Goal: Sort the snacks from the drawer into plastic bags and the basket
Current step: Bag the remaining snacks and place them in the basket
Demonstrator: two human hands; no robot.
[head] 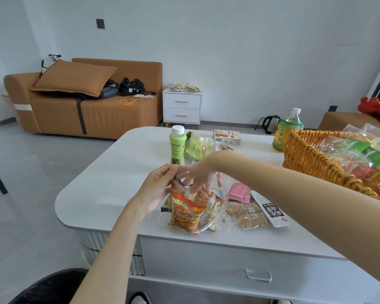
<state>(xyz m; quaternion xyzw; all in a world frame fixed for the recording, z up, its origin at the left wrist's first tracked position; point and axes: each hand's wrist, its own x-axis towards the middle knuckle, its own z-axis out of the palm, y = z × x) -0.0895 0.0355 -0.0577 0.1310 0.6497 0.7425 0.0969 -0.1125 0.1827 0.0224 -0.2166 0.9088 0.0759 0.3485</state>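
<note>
Seemingly mid-bagging, we look down at a white table (110, 183) where both bare hands meet over a clear plastic bag (210, 208) standing near the front edge. Our left hand (159, 187) comes in from the lower left and pinches the bag's top edge between thumb and curled fingers, holding the mouth up. Our right hand (199, 175) reaches across from the right, fingers pointing down into the opening. It is blurred, so we cannot tell whether it grips the rim, a packet, or nothing. Inside the bag sit an orange snack packet (185, 215) and at least one paler packet beside it. Just to the right on the tabletop lie loose snacks: a pink packet (239, 191), a clear pack of round biscuits (247, 216) and a white pouch with a black label (272, 212). A woven basket (312, 154) at the far right holds filled bags. The drawer (228, 260) below the tabletop is closed. We judge the step in hand to be filling or closing this bag. The next move likely calls for settling the contents, sealing the mouth with both hands, then lifting the bag across to the basket without knocking the green bottle (177, 145) behind.
</note>
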